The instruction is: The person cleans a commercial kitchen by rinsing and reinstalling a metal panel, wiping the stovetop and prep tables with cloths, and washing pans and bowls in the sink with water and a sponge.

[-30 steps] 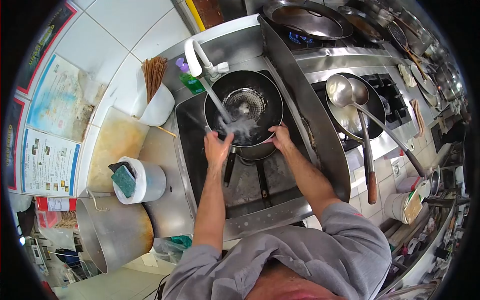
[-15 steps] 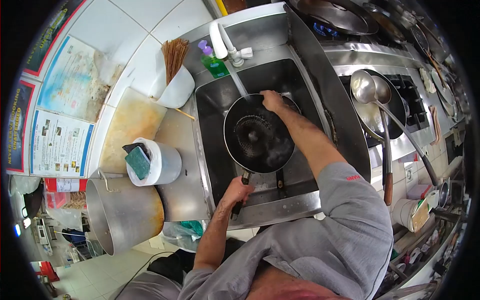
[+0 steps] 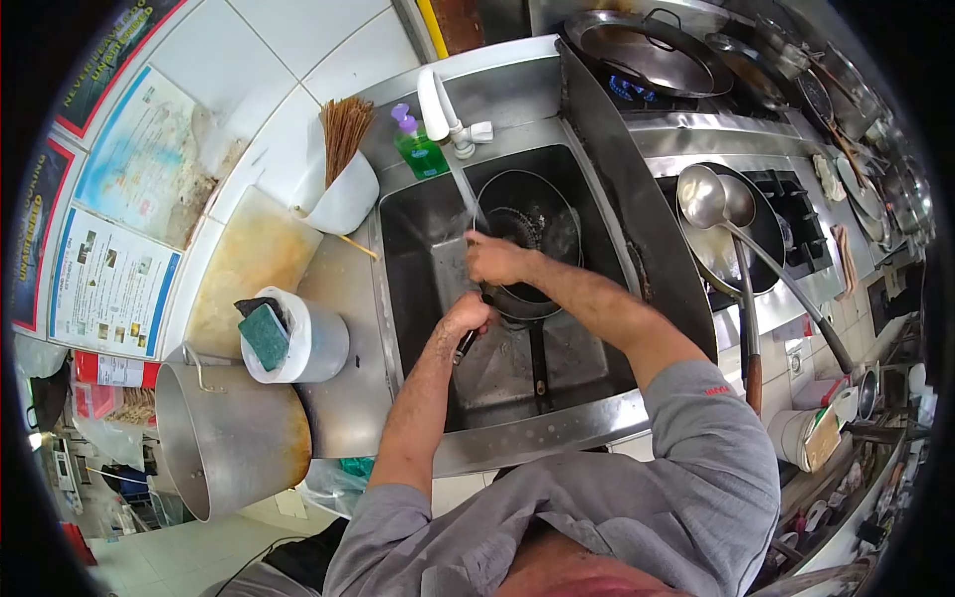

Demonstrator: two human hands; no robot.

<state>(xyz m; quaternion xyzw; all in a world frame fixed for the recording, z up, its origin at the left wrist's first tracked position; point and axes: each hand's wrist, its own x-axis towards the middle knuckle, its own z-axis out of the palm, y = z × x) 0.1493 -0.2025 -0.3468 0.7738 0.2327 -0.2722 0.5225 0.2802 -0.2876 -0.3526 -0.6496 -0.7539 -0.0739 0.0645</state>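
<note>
1. gripping a black pan (image 3: 533, 194) by its handle (image 3: 464, 347) with the left hand (image 3: 470, 314), with fingers wrapped around the grip.
2. holding the pan inside the metal sink (image 3: 413, 261), toward the right of the basin, with the handle pointing back to the body and a little left.
3. bending the right hand (image 3: 499, 261) over the left side of the pan, just ahead of the left hand and at the foot of the stream of water (image 3: 462, 185); cannot tell whether clenched, loose or closed on the rim.
4. letting the stream fall from a white tap (image 3: 435, 107) at the back of the sink.
5. partly covering a second pan in the sink, with its dark handle (image 3: 539, 368) pointing toward the body; cannot tell whether touching the held one.
6. having a green soap bottle (image 3: 422, 156) with a purple pump just left of the tap, and farther left a white holder (image 3: 345, 202) with a bundle of thin sticks (image 3: 345, 139).
7. having a white tub (image 3: 320, 340) with a green scouring pad (image 3: 264, 338) on the metal desk (image 3: 348, 413) at the left.
8. having two ladles (image 3: 702, 197) across a pan on the stove at the right.
</note>
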